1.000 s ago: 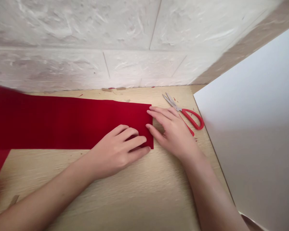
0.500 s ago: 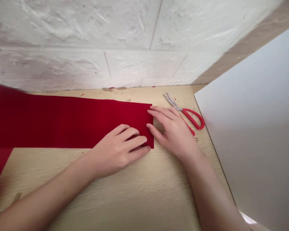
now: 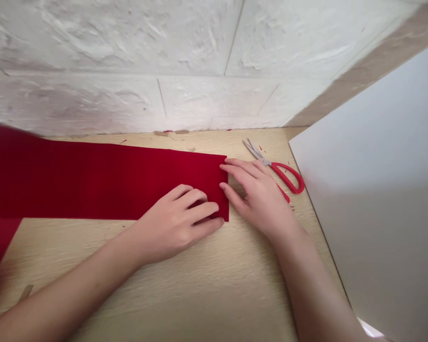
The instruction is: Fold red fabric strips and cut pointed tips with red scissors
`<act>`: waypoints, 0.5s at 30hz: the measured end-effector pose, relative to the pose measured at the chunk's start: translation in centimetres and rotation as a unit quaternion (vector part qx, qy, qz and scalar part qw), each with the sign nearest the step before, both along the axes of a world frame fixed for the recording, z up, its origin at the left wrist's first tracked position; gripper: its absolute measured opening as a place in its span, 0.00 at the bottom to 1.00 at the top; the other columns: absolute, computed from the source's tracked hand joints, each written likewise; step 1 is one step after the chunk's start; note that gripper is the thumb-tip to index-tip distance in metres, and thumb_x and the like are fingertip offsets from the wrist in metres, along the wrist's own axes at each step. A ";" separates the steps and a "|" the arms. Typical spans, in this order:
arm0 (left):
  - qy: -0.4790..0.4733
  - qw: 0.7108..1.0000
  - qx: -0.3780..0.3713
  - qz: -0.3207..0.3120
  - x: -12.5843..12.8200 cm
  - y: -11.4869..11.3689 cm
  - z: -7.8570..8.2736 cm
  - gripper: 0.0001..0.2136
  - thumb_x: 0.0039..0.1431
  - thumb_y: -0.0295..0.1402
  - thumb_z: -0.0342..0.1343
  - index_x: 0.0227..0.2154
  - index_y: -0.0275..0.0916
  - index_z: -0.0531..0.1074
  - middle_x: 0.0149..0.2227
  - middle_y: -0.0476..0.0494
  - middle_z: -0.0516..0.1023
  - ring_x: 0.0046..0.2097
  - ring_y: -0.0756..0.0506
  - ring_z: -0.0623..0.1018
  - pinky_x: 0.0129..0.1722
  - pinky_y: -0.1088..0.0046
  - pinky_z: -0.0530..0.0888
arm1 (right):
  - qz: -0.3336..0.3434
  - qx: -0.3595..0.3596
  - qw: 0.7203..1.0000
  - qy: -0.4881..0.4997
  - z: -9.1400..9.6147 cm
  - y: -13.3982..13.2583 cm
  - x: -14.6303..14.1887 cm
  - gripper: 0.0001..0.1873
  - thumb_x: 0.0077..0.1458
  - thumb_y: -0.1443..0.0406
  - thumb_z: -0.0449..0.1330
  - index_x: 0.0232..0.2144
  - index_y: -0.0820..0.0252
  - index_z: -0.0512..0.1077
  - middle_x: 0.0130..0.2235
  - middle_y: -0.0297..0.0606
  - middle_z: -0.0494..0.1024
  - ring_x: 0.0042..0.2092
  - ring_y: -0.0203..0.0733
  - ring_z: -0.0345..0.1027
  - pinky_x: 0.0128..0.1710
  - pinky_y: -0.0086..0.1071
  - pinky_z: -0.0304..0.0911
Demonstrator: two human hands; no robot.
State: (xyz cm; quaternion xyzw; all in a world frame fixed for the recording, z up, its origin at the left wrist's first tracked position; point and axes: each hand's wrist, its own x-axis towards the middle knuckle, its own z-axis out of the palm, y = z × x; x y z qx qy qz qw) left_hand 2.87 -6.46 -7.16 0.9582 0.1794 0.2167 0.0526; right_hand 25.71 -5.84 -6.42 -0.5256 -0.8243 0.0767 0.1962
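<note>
Red felt strip (image 3: pixel 92 185) runs off left edge, corner blurred.

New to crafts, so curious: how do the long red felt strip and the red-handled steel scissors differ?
The long red felt strip is far bigger and soft-looking; the red-handled steel scissors are small and shiny-bladed. The strip lies under the left hand, the scissors beside the right hand. Both rest on the pale wooden table.

No text, labels, brands or numbers can be read anywhere.
</note>
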 end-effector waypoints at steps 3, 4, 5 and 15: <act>0.004 1.000 0.000 0.005 0.1 -0.1 0.1 0.13 0.72 0.23 0.48 0.47 0.37 0.78 0.45 0.47 0.82 0.45 0.42 0.74 0.46 0.61 0.69 | 0.000 0.007 1.000 -0.002 0.0 0.0 0.1 0.19 0.67 0.65 0.59 0.56 0.68 0.76 0.57 0.47 0.80 0.58 0.52 0.72 0.59 0.49 0.71; 0.003 1.000 0.000 0.007 0.1 -0.1 0.1 0.13 0.72 0.23 0.48 0.47 0.38 0.78 0.45 0.47 0.82 0.45 0.42 0.74 0.46 0.61 0.69 | 0.001 0.010 1.000 -0.004 0.0 0.0 0.1 0.19 0.67 0.65 0.59 0.56 0.68 0.76 0.57 0.46 0.80 0.58 0.52 0.72 0.59 0.49 0.71; 0.002 1.000 0.000 0.010 0.1 0.0 0.1 0.13 0.72 0.23 0.48 0.47 0.38 0.78 0.45 0.48 0.82 0.45 0.43 0.74 0.46 0.61 0.69 | 0.001 0.012 1.000 -0.006 0.0 0.1 0.1 0.19 0.67 0.65 0.59 0.56 0.67 0.76 0.57 0.46 0.81 0.58 0.52 0.72 0.58 0.48 0.71; -0.009 1.000 0.003 0.021 0.2 0.0 -0.1 0.12 0.72 0.25 0.50 0.48 0.40 0.78 0.44 0.49 0.82 0.45 0.44 0.73 0.45 0.63 0.69 | -0.007 0.033 0.998 -0.061 0.7 -0.9 -1.4 0.22 0.70 0.62 0.54 0.58 0.71 0.75 0.58 0.51 0.79 0.58 0.55 0.72 0.57 0.50 0.73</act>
